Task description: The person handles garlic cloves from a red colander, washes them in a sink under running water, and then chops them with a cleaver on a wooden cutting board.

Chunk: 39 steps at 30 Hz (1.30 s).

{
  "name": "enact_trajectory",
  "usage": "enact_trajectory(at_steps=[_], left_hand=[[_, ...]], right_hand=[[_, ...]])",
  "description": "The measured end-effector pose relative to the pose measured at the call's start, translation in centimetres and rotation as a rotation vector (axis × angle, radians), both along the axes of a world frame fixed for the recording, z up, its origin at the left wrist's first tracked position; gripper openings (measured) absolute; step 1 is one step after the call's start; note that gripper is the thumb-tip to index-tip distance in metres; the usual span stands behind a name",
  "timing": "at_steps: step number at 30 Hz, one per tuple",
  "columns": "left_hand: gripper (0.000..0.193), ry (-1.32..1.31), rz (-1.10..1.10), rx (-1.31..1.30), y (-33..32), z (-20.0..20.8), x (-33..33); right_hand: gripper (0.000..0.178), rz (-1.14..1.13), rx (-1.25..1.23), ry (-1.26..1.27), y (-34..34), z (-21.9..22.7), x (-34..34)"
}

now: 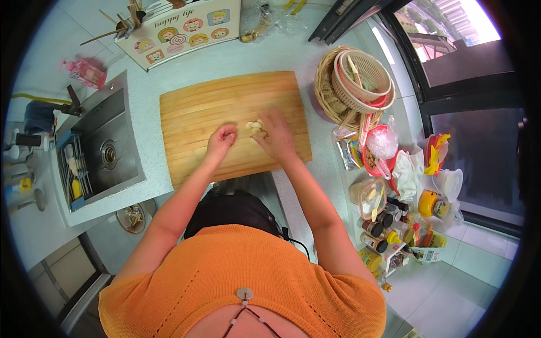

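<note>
A wooden cutting board (208, 107) lies on the white counter. Near its front middle sits a small heap of pale peeled pieces (255, 127), perhaps garlic. My right hand (276, 134) rests flat over the heap's right side, fingers touching the pieces. My left hand (221, 138) is curled into a loose fist just left of the heap, knuckles on the board; whether it holds a piece I cannot tell.
A steel sink (107, 149) with a drain rack lies to the left. Stacked woven and plastic baskets (355, 84) stand right of the board. Jars, bottles, bags and containers (389, 203) crowd the right counter. A utensil holder (180, 28) stands behind the board.
</note>
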<state>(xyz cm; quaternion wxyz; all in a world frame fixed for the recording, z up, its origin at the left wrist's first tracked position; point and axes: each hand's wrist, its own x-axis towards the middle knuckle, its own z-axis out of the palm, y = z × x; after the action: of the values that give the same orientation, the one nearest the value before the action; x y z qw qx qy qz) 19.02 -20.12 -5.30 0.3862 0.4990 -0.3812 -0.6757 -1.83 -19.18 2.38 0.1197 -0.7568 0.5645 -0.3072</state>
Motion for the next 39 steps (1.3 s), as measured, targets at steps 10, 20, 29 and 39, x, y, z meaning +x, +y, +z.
enact_trajectory(at_steps=[10, 20, 29, 39], left_hand=[[0.019, 0.073, 0.169, 0.246, 4.4, 3.5, 3.8], [0.018, 0.127, 0.318, 0.300, 6.2, 3.5, 9.6], [0.019, 0.224, 0.251, 0.378, 5.4, 3.6, 15.7], [0.020, 0.135, 0.204, 0.314, 5.3, 6.0, 32.0]], right_hand=[[0.024, 0.107, -0.127, 0.149, -1.4, -4.5, 3.2], [0.029, -0.038, -0.023, -0.144, -3.3, -4.8, 2.6], [0.025, -0.636, -0.133, -0.117, -2.4, -4.0, 6.2], [0.023, -0.771, -0.072, 0.174, -1.3, -4.5, 9.7]])
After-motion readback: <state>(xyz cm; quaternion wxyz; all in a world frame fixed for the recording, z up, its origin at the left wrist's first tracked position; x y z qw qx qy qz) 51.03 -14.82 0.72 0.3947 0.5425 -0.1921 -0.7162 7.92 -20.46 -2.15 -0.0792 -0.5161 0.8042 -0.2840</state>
